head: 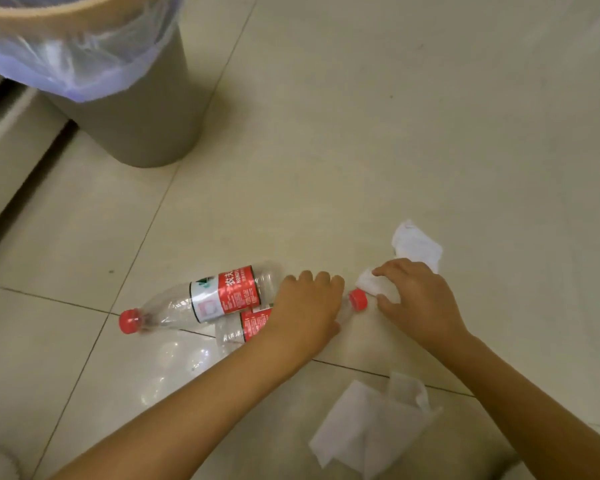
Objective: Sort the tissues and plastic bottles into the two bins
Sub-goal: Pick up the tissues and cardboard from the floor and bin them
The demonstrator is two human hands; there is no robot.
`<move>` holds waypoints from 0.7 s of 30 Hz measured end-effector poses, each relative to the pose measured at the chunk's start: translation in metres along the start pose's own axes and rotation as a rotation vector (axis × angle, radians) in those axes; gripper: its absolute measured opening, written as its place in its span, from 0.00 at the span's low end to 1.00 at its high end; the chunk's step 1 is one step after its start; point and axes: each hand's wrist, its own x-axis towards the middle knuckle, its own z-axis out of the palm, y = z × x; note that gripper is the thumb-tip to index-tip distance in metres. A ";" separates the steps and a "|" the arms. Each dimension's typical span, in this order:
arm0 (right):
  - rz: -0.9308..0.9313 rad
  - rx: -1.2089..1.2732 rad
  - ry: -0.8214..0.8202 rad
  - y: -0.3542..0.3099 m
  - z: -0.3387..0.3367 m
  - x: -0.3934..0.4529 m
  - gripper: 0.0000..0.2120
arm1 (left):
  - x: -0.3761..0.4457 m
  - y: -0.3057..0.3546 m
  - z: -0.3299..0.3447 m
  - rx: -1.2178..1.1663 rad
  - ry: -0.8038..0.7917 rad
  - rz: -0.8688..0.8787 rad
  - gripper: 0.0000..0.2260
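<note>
Well below the grey bin (132,109), left hand (305,306) wraps one bottle (246,327); right hand (420,299) seemingly pinches a crumpled tissue (369,284); both could land in one bin, or the bottle could slip.

Clear glossy plastic bottles (201,299), red ribbed plastic caps (129,321), glossy printed labels (229,293). Soft matt crumpled paper tissues (371,424). Matt grey plastic bin (146,109), thin translucent liner (77,57). Smooth semi-gloss floor tiles (395,133).

An indoor room, likely a home: pale glossy floor tiles (395,116) with dark grout lines, a grey waste bin (136,126) lined with a clear plastic bag (77,60).
</note>
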 end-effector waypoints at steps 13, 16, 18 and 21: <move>0.162 0.068 -0.132 0.047 0.024 0.023 0.22 | -0.004 0.080 0.069 -0.010 -0.075 0.346 0.38; 0.150 0.090 -0.135 0.043 0.024 0.021 0.21 | 0.004 0.070 0.070 0.023 -0.056 0.322 0.36; 0.129 0.091 -0.131 0.039 0.027 0.020 0.18 | 0.011 0.062 0.076 -0.017 0.033 0.288 0.31; 0.098 0.123 -0.126 0.034 0.032 0.019 0.13 | 0.010 0.055 0.073 -0.131 -0.001 0.378 0.36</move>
